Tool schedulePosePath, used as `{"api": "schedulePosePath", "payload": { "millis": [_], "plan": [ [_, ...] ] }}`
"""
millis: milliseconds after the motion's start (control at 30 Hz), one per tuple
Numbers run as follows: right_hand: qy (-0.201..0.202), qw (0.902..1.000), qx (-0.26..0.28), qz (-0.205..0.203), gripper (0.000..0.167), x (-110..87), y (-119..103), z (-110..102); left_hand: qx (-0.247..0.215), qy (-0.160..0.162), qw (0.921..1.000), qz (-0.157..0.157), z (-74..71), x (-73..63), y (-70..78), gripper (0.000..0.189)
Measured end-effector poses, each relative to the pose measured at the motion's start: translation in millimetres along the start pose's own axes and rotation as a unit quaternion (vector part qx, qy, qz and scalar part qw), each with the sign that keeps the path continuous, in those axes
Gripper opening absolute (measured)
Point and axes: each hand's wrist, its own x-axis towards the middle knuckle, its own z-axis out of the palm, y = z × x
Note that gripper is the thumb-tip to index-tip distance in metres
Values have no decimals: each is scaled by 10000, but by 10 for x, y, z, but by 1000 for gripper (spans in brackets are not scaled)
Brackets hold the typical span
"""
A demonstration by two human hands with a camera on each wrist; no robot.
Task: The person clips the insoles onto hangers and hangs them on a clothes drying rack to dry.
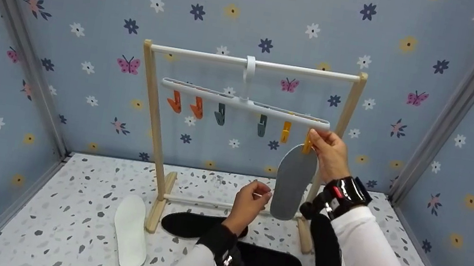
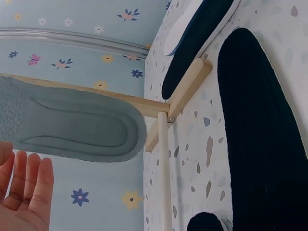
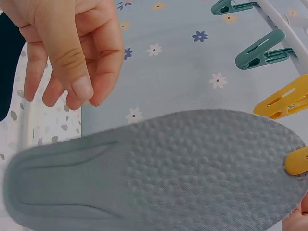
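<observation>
A grey insole hangs toe-up from the yellow clothespin at the right end of a white hanger. My right hand pinches that clothespin. In the right wrist view its yellow tip overlaps the insole's top edge, and the insole's bumpy face shows. My left hand is beside the insole's lower left edge, fingers loosely bent and holding nothing. The left wrist view shows the fingers just under the insole's edge.
A wooden rack carries the hanger on its top rod. Orange, dark green and yellow clothespins hang along it. A white insole and black insoles lie on the speckled table; another black insole overlaps a white one.
</observation>
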Motion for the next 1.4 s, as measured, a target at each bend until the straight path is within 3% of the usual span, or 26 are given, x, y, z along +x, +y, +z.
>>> {"api": "schedulePosePath", "payload": {
  "millis": [100, 200, 567, 767, 1000, 1233, 1400],
  "plan": [
    [-12, 10000, 36, 11, 8, -1, 3, 3, 26, -61, 10000, -48, -50, -27, 0, 11],
    [-29, 10000, 3, 54, 8, 7, 6, 2, 48, -117, 9995, -301, -112, -52, 1, 14],
    [53, 9998, -163, -69, 8, 23, 60, -20, 157, -152, 9967, -775, -467, -267, -175, 14],
    [153, 9996, -223, -54, 10, 21, 73, -10, 492, -147, 9960, -736, -698, -413, -206, 14],
    [166, 9989, -430, -95, 10, 20, 62, -46, 809, -239, 9943, -648, -984, -655, -2, 12],
    [97, 9980, -608, -171, 10, 11, 75, -67, 1154, 1, 9920, -508, -1285, -739, -386, 12],
    [52, 9968, -771, -192, 11, -1, 82, -65, 1574, 155, 9874, -70, -1465, -794, -454, 10]
  ]
}}
